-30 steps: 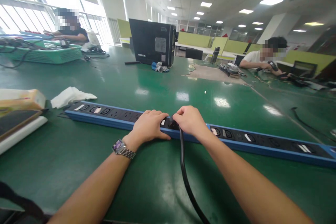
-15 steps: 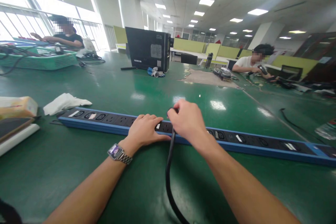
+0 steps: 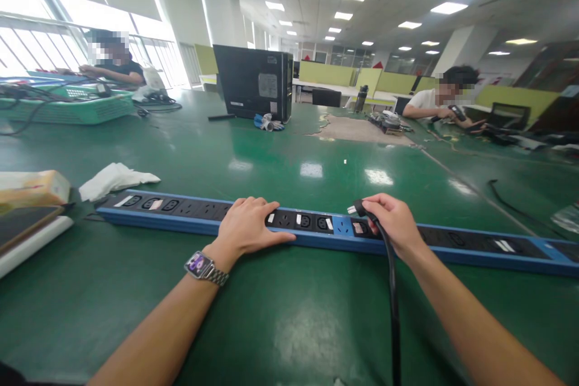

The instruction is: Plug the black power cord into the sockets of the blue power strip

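Note:
A long blue-and-black power strip [image 3: 158, 217] lies across the green table, with several sockets along its top. My left hand [image 3: 246, 226] grips it left of the middle, fingers over the top and far edge, thumb stretched along the near side. Above the strip, right of a blue socket section [image 3: 343, 226], my right hand [image 3: 392, 220] pinches a black power plug [image 3: 360, 207]. The plug's metal prongs point left, clear of the sockets. From it a thick black cord [image 3: 392, 307] hangs down in front of the strip and leaves the bottom of the view.
White tissue [image 3: 117, 180] and a tissue pack [image 3: 36, 188] lie at the left. Farther back are a green basket [image 3: 76, 110] of cables, a black computer case [image 3: 253, 84] and gloves [image 3: 268, 123]. Two people sit across the table, one at each side.
My right hand has lifted the plug off the strip's middle and moved it right, baring the prongs and the sockets there. My left hand has stayed in place.

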